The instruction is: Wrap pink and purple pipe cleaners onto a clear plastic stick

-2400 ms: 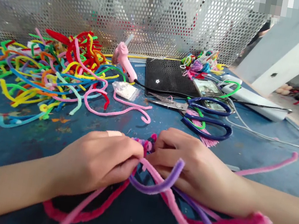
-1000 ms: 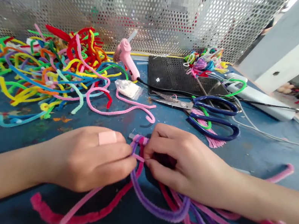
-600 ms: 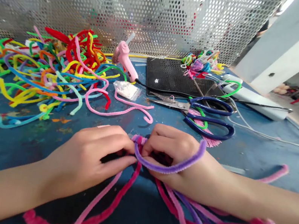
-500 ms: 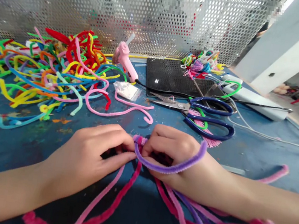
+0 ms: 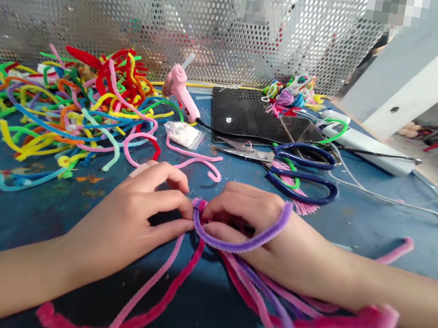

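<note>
Both hands meet at a small twisted knot of purple, pink and magenta pipe cleaners over the front of the table. My left hand (image 5: pixel 139 209) pinches the knot's left side between thumb and fingertips, its index finger arched up. On the other side my right hand (image 5: pixel 248 225) is closed round the bunch, its palm side hidden. A purple pipe cleaner (image 5: pixel 239 244) curves from the knot up across the right hand. Below hang a light pink pipe cleaner (image 5: pixel 143 291) and a magenta pipe cleaner (image 5: pixel 161 305). More pink, magenta and purple stems trail under my right wrist.
Behind lie a heap of coloured pipe cleaners (image 5: pixel 73 106), a pink glue gun (image 5: pixel 182 93), a small plastic bag (image 5: pixel 184 134) and blue-handled scissors (image 5: pixel 303 186). A black mat (image 5: pixel 244 115), thread bundle (image 5: pixel 291 95) and white power strip (image 5: pixel 376 148) sit farther back, before a perforated metal screen (image 5: pixel 164 15).
My left index finger has lifted and straightened away from the knot. The right fingers have shifted slightly left, and the purple pipe cleaner's free end has swung a little left.
</note>
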`<state>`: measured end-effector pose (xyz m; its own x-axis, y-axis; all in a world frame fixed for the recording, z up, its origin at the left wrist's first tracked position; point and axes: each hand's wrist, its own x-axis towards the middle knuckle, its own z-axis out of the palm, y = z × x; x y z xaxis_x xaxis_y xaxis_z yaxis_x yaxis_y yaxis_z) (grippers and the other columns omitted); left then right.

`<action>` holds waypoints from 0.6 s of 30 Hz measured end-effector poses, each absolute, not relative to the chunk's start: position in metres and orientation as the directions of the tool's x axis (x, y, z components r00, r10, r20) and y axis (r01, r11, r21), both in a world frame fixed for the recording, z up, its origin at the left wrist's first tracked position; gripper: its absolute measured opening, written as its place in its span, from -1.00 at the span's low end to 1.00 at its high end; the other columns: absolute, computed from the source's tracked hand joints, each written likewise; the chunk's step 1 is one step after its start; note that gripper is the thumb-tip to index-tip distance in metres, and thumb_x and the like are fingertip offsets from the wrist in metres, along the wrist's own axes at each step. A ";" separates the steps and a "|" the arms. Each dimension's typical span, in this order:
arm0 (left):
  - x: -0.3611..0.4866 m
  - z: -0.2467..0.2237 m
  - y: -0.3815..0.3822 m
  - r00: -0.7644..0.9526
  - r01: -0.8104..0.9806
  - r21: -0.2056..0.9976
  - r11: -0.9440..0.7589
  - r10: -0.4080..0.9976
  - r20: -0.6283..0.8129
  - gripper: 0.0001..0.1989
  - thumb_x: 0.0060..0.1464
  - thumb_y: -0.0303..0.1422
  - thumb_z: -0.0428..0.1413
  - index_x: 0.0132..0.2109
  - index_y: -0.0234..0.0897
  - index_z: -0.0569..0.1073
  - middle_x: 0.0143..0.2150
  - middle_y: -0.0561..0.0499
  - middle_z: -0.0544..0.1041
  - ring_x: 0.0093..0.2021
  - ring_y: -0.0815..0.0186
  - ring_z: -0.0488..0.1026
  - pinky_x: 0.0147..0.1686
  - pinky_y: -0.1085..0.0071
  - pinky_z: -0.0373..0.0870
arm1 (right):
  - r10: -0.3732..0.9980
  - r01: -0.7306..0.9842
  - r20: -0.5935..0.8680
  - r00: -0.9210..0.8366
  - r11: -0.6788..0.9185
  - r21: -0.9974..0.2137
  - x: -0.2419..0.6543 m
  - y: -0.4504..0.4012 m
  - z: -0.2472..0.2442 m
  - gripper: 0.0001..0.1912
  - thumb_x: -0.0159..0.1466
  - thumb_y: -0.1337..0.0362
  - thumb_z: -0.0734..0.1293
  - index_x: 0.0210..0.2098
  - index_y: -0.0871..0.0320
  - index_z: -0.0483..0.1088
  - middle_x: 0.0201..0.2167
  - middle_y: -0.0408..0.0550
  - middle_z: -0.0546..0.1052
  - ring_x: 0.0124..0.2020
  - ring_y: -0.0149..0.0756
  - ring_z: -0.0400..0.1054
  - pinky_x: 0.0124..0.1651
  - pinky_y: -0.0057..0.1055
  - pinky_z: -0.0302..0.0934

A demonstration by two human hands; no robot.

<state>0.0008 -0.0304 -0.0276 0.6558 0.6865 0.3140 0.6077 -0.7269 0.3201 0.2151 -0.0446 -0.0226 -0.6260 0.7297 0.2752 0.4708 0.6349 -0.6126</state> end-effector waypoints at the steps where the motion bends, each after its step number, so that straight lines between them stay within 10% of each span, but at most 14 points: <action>1: 0.001 -0.027 -0.030 0.654 0.609 0.331 -0.721 0.693 0.303 -0.89 0.10 -0.32 0.10 -0.36 -0.19 0.47 -0.11 0.04 0.42 -0.08 0.30 0.37 -0.01 0.35 0.25 | 0.739 0.467 0.273 -0.616 0.622 -0.629 0.218 -0.045 -0.021 -0.86 0.30 0.37 0.19 -0.26 0.23 0.39 -0.36 -0.09 0.44 -0.34 -0.45 0.28 -0.26 -0.53 0.16; 18: -0.005 -0.024 -0.022 0.668 0.575 0.414 -0.705 0.698 0.260 -0.91 0.03 -0.32 0.14 -0.41 -0.12 0.51 -0.21 0.16 0.58 -0.23 0.37 0.52 -0.19 0.55 0.42 | 0.731 0.517 0.172 -0.660 0.609 -0.602 0.278 -0.061 -0.019 -0.86 0.26 0.37 0.23 -0.24 0.15 0.41 -0.12 0.02 0.37 -0.16 -0.36 0.33 -0.10 -0.44 0.27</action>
